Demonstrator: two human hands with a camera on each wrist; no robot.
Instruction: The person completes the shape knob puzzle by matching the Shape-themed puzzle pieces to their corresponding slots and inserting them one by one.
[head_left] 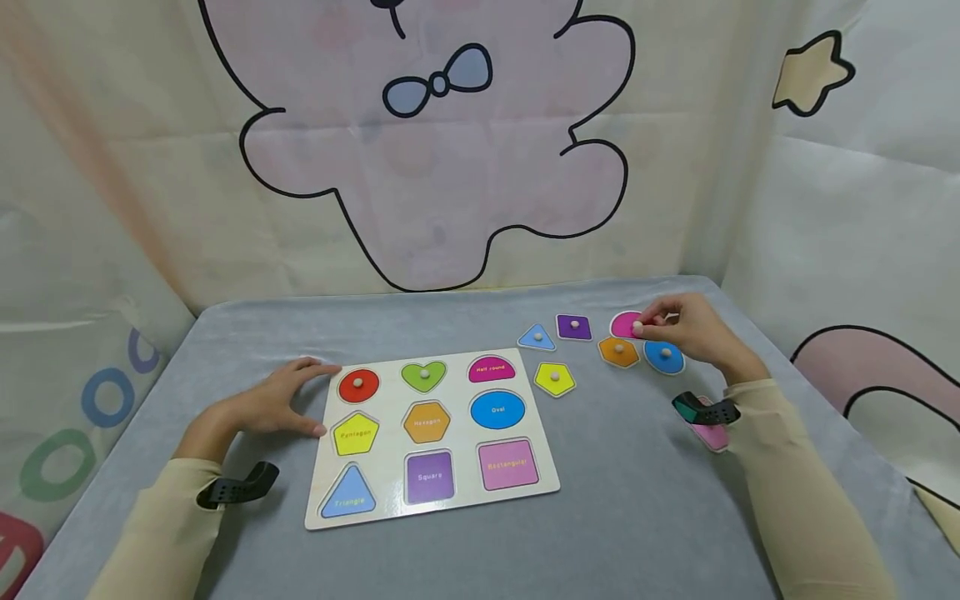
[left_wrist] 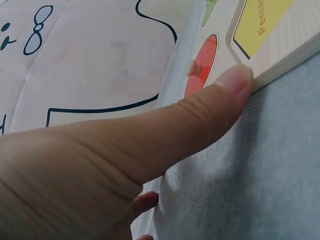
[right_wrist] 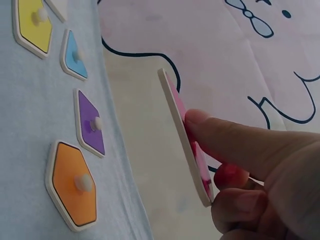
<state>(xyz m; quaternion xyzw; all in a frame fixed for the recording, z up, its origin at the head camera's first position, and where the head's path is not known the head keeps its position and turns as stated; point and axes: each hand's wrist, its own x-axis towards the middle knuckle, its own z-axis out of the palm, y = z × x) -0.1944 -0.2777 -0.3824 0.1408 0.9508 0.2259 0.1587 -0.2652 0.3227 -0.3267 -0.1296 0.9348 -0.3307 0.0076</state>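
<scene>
A wooden shape puzzle board (head_left: 466, 462) lies on the table, with the red circle piece (head_left: 358, 385) and green heart piece (head_left: 423, 377) in its upper row. My left hand (head_left: 258, 407) rests at the board's left side, thumb touching the edge, fingers spread. At the back right, my right hand (head_left: 693, 329) pinches the pink half-round piece (head_left: 624, 323). In the right wrist view that half-round piece (right_wrist: 176, 112) is tilted nearly edge-on, off the cloth; its knob is hidden by the fingers.
Around the right hand lie the orange hexagon (head_left: 618, 352), blue oval (head_left: 664, 357), purple square (head_left: 573, 327), blue triangle (head_left: 537, 337) and yellow pentagon (head_left: 555, 380). A pink piece (head_left: 711, 437) sits partly under the right wrist. Printed fabric (head_left: 442, 175) stands behind the table.
</scene>
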